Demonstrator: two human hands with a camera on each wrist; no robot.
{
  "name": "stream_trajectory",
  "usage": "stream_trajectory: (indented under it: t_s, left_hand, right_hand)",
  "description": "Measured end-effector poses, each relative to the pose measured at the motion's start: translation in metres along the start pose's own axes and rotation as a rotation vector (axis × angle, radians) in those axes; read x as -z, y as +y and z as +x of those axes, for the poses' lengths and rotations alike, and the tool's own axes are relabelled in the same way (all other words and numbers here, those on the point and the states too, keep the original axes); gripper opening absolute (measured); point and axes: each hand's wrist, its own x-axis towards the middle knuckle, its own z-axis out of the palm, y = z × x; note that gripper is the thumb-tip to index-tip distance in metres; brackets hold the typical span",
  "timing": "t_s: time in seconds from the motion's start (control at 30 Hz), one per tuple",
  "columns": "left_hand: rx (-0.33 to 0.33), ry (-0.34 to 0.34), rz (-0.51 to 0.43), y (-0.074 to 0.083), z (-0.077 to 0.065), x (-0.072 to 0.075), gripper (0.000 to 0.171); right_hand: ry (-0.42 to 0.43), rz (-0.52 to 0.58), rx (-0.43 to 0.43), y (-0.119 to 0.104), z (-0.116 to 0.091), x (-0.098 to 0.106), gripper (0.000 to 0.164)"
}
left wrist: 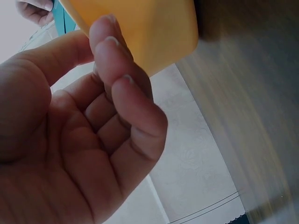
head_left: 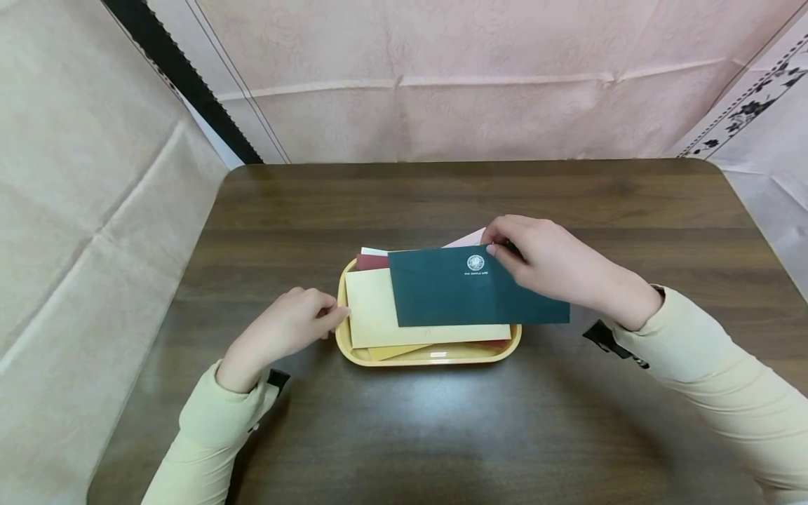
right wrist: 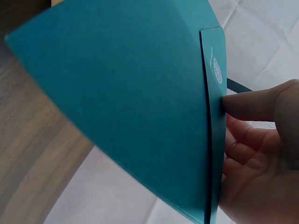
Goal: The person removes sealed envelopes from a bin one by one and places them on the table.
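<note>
My right hand [head_left: 546, 261] pinches the top edge of a dark green envelope [head_left: 442, 294] between thumb and fingers. The envelope bears a round white emblem and lies slanted over the tray, its right end sticking out past the rim. In the right wrist view its flap edge [right wrist: 208, 116] shows beside the thumb. My left hand [head_left: 292, 326] holds the left end of the yellow tray [head_left: 435, 356], thumb at the rim and fingers curled against the outer wall [left wrist: 163, 32]. Beneath the green envelope lies a cream envelope [head_left: 372, 308], partly covered.
Inside the tray, a dark red piece [head_left: 371, 261], a yellow piece [head_left: 391, 351] and a pale pink piece [head_left: 467, 239] peek out around the envelopes. The tray stands on a dark wooden table [head_left: 429, 435]. Pale patterned cloth [head_left: 442, 119] lies beyond the table's far edge.
</note>
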Motion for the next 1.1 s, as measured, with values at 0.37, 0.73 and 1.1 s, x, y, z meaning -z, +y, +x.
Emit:
stream_trajectory:
  t_s: [0.37,0.73,1.1]
  left_hand:
    - [-0.011,-0.012,-0.009,0.004,0.005,-0.003,0.036]
    - [-0.034,0.014,-0.001,0.003,0.003,-0.003,0.039]
    - [-0.050,0.013,0.005,0.002,0.001,-0.001,0.040]
  right_hand:
    - [-0.004,0.001,-0.081,0.004,-0.005,0.015,0.013]
    - [0.049,0.015,-0.132,0.022,-0.009,0.036,0.015]
    - [0.114,0.025,-0.290,0.054,-0.018,0.058,0.027]
